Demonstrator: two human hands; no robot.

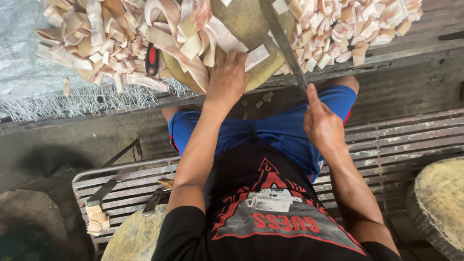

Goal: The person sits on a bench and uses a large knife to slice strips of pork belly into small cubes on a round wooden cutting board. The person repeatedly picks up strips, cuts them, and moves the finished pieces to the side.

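Observation:
My left hand (227, 79) rests palm down on the near edge of a round wooden chopping block (244, 21), its fingers on long pale pinkish strips (181, 36) lying across the block. My right hand (323, 123) is closed around the handle of a long knife (282, 43). The blade reaches forward and up over the right side of the block. Heaps of cut pale pieces (338, 26) lie left and right of the block.
A red and black handled tool (152, 60) lies among the pieces on the left. I sit on a slatted metal bench (386, 140). Two knives (108, 188) and a small stack of cut pieces (96, 220) lie on it. Other round blocks (440, 203) stand nearby.

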